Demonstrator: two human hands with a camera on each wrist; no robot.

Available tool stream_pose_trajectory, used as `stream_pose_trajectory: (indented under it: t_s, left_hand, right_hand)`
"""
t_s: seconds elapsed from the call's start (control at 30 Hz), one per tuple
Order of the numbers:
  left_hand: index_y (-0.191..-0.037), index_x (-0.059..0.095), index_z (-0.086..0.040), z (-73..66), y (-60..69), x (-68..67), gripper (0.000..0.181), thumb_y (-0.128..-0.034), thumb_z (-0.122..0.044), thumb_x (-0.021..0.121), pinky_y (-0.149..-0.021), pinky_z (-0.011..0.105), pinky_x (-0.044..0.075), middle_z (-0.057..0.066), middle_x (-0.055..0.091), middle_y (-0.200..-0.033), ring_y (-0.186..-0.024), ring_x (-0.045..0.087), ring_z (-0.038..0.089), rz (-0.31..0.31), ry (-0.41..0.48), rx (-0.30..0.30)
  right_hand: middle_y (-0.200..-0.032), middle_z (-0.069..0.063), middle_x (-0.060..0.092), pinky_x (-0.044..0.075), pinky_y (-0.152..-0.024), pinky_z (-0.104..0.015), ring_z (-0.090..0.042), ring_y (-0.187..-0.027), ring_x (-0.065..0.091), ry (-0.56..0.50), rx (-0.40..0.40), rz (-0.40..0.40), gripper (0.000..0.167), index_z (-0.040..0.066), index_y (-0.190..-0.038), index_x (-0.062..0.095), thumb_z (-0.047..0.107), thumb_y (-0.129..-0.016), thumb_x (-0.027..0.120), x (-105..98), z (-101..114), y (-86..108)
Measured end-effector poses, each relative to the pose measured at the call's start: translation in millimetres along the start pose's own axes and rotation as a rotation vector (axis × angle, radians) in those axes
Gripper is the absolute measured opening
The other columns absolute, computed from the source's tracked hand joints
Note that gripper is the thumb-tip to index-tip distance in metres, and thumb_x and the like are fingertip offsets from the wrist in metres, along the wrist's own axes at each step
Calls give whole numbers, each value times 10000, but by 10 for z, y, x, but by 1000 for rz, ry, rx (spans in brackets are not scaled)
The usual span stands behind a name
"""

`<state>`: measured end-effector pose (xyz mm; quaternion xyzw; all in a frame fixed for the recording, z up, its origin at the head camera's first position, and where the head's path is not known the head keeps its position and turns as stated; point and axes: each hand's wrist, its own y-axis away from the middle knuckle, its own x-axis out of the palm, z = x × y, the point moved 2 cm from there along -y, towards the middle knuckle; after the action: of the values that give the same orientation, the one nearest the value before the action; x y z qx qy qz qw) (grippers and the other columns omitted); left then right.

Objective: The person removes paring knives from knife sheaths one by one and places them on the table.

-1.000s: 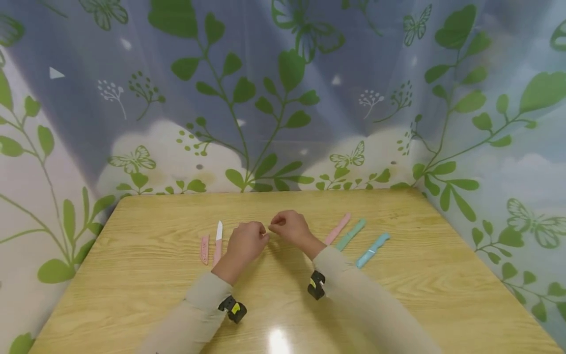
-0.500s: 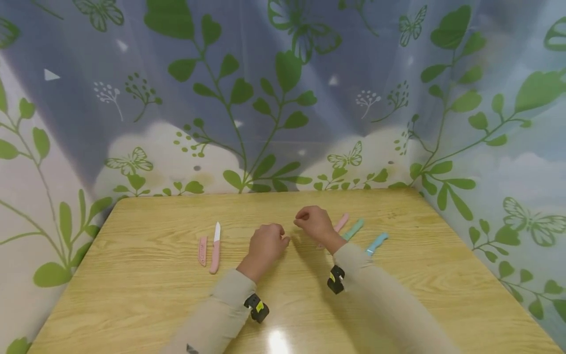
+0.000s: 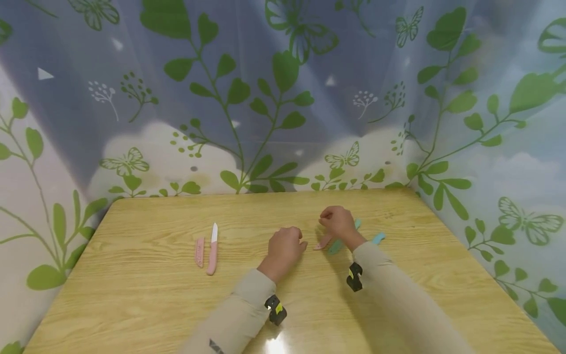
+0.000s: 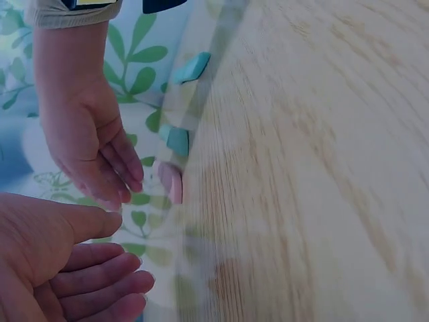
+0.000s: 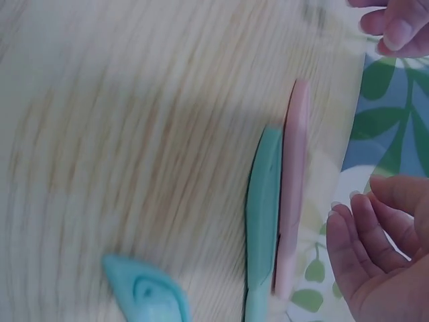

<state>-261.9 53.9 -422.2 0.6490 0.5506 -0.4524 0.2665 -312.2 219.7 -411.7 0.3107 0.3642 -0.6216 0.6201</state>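
Observation:
In the head view, my right hand [image 3: 339, 225] is above a pink sheathed knife [image 5: 295, 188], its fingers loosely bent around nothing. Close beside that knife lies a green one [image 5: 263, 208], and a blue one [image 5: 151, 295] rests farther off; in the head view the hand and sleeve partly hide all three. My left hand [image 3: 284, 250] hovers over the table to the left of them, fingers relaxed and holding nothing, as the left wrist view confirms. Over on the left lie a bare pink-handled knife [image 3: 213, 250] with a white blade and, beside it, a pink sheath [image 3: 200, 252].
Everything lies on a wood-grain table [image 3: 146, 295]. A leaf-patterned curtain [image 3: 261, 98] hangs behind its back edge and along the sides. Both wrists carry black strapped cameras.
Both hands have moved right, from near the middle of the table towards the three sheathed knives. The bare knife, hidden partly before by the left arm, now shows whole.

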Motion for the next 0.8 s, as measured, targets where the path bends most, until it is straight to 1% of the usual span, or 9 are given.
stream_pose_trajectory:
  t_s: [0.13, 0.23, 0.33, 0.43, 0.5, 0.57, 0.67, 0.8]
  left_hand:
    - [-963, 743, -85, -91, -39, 57, 192, -876, -256, 740, -610, 353, 554, 50, 737, -928, -760, 697, 229, 15, -15, 9]
    - [-930, 744, -97, -136, -54, 106, 182, -867, -267, 750, -569, 345, 540, 36, 734, -888, -705, 685, 209, 14, -23, 11]
    - [-857, 729, -102, -160, -61, 153, 173, -858, -273, 758, -521, 328, 509, 21, 714, -800, -627, 645, 174, 8, -30, 19]
    - [-740, 669, -108, -171, -70, 204, 225, -855, -277, 762, -482, 303, 460, -9, 639, -665, -541, 547, 120, 10, -58, 54]
    - [-674, 605, -129, -180, -76, 239, 292, -859, -298, 756, -493, 301, 438, -31, 562, -599, -521, 481, 105, 16, -95, 77]
    - [-636, 565, -147, -191, -83, 273, 341, -859, -323, 752, -524, 314, 447, -42, 523, -578, -521, 464, 103, 9, -141, 101]
    - [-626, 546, -169, -205, -96, 324, 361, -860, -360, 743, -610, 353, 458, -42, 548, -607, -567, 517, 124, -5, -198, 111]
    - [-668, 601, -171, -223, -119, 390, 316, -858, -385, 737, -670, 376, 445, -32, 601, -668, -626, 559, 150, 4, -240, 107]
  right_hand:
    - [-1024, -176, 698, 521, -844, -443, -332, -965, 646, 21, -16, -4, 179, -34, -1045, 685, 92, -927, 638, -35, -54, -15]
    - [-1021, -179, 695, 525, -841, -445, -334, -969, 650, 77, -39, -3, 162, -38, -1037, 677, 68, -922, 635, -50, -78, -19]
    - [-1042, -177, 694, 534, -828, -449, -339, -979, 656, 182, -62, -2, 153, -28, -1050, 677, 28, -915, 630, -56, -100, -27]
    - [-1087, -177, 681, 538, -833, -443, -341, -1011, 646, 321, -76, 8, 198, -14, -1101, 671, -25, -913, 613, -55, -142, -45]
    - [-1093, -183, 667, 541, -830, -433, -342, -1015, 639, 412, -82, 20, 239, -4, -1132, 664, -56, -904, 613, -49, -178, -56]
    - [-1077, -185, 649, 544, -827, -420, -341, -1005, 633, 475, -84, 41, 277, -4, -1152, 651, -72, -884, 640, -37, -214, -64]
    - [-1041, -189, 632, 554, -799, -411, -346, -974, 631, 531, -96, 65, 310, -5, -1150, 647, -73, -850, 685, -18, -246, -67]
    - [-1048, -189, 627, 558, -794, -420, -355, -986, 620, 567, -108, 83, 338, 6, -1149, 655, -57, -823, 720, 8, -249, -66]
